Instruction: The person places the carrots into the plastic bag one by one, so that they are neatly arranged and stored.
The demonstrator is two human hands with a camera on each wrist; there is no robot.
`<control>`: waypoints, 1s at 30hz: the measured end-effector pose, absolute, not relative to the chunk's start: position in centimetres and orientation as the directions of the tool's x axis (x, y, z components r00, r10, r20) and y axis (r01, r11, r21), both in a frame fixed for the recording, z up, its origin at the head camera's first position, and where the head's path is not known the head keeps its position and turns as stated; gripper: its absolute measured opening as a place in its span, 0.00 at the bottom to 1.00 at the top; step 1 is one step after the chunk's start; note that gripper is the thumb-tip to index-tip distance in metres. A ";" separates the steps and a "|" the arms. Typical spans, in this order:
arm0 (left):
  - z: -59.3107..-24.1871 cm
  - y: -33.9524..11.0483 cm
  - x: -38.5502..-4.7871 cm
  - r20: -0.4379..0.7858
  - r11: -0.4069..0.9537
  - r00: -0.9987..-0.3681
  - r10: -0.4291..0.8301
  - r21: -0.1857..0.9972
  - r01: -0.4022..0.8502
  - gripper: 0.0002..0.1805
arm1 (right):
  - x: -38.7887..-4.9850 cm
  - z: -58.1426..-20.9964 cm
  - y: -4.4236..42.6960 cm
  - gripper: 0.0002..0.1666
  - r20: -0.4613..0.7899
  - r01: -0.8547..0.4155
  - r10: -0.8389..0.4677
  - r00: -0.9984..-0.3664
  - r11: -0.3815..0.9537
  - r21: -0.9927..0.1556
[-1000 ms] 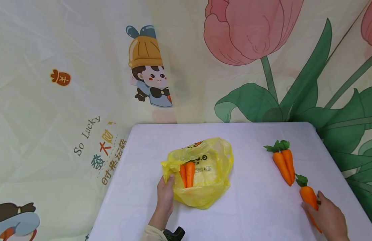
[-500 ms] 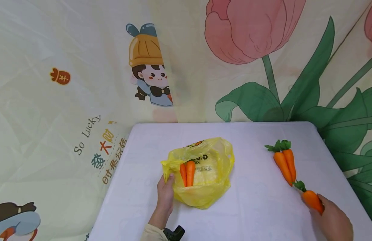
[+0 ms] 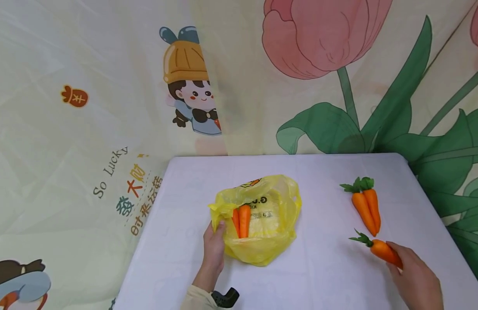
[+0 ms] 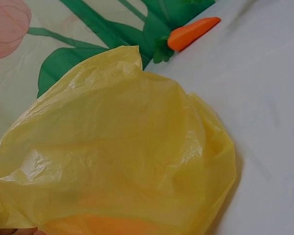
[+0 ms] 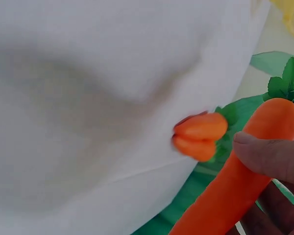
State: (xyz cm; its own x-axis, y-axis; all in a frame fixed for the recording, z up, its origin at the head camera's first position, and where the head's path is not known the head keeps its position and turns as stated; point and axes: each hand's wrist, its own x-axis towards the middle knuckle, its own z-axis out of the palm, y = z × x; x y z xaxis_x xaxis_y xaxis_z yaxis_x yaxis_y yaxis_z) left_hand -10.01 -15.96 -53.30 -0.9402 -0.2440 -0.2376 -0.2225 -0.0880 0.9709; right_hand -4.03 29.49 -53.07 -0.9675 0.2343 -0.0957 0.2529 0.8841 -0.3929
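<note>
My left hand (image 3: 214,249) grips the left edge of a yellow plastic bag (image 3: 262,252), which lies with its mouth gaping. Inside it two orange carrots (image 3: 244,221) show, and the rest of its contents is hidden. In the left wrist view the bag (image 4: 112,147) fills the middle. On the right, my right hand (image 3: 417,275) holds a carrot (image 3: 384,251) with green leaves pointing left. The right wrist view shows the thumb pressed along this carrot (image 5: 225,191). Two more carrots (image 3: 366,211) lie side by side just beyond it.
A white cloth covers the table (image 3: 320,181). Behind it hangs a printed backdrop (image 3: 243,86) with tulips and a cartoon figure. A black device (image 3: 225,298) sits at the left wrist.
My right hand has lifted the carrot off the table and turned its leafy end leftward, moving slightly left. The left hand stays on the bag. The pair of carrots has not moved.
</note>
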 end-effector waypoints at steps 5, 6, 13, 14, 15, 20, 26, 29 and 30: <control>-53.3 -16.0 -9.8 -0.236 -0.098 -0.941 -0.243 0.971 -0.218 0.29 | -4.3 -52.6 27.4 0.40 -0.010 0.182 0.193 -0.981 0.904 -0.387; -53.2 -16.0 -9.8 -0.241 -0.101 -0.939 -0.244 0.970 -0.223 0.30 | -4.3 -52.6 27.1 0.40 -0.004 0.178 0.191 -0.982 0.906 -0.384; -53.4 -16.1 -9.8 -0.243 -0.108 -0.939 -0.242 0.969 -0.223 0.30 | -4.5 -52.7 25.0 0.41 -0.014 0.175 0.184 -0.983 0.900 -0.399; -53.5 -16.1 -9.8 -0.245 -0.106 -0.938 -0.243 0.968 -0.226 0.30 | -4.6 -52.8 24.7 0.40 -0.015 0.172 0.182 -0.983 0.897 -0.407; -53.5 -16.1 -9.8 -0.242 -0.103 -0.939 -0.243 0.969 -0.223 0.30 | -4.6 -52.8 24.4 0.40 -0.023 0.175 0.182 -0.983 0.893 -0.416; -53.7 -16.0 -9.8 -0.236 -0.097 -0.941 -0.243 0.971 -0.218 0.30 | -4.9 -52.7 22.7 0.39 -0.065 0.185 0.176 -0.982 0.858 -0.478; -53.6 -15.9 -9.7 -0.223 -0.095 -0.946 -0.235 0.974 -0.206 0.29 | -5.7 -52.0 20.4 0.38 -0.095 0.162 0.131 -0.987 0.801 -0.576; -53.6 -15.8 -9.7 -0.219 -0.098 -0.949 -0.229 0.975 -0.201 0.29 | -6.1 -51.4 19.4 0.38 -0.107 0.155 0.113 -0.988 0.776 -0.612; -53.6 -15.8 -9.6 -0.217 -0.098 -0.950 -0.227 0.975 -0.199 0.29 | -6.3 -51.3 19.0 0.38 -0.111 0.154 0.109 -0.988 0.766 -0.624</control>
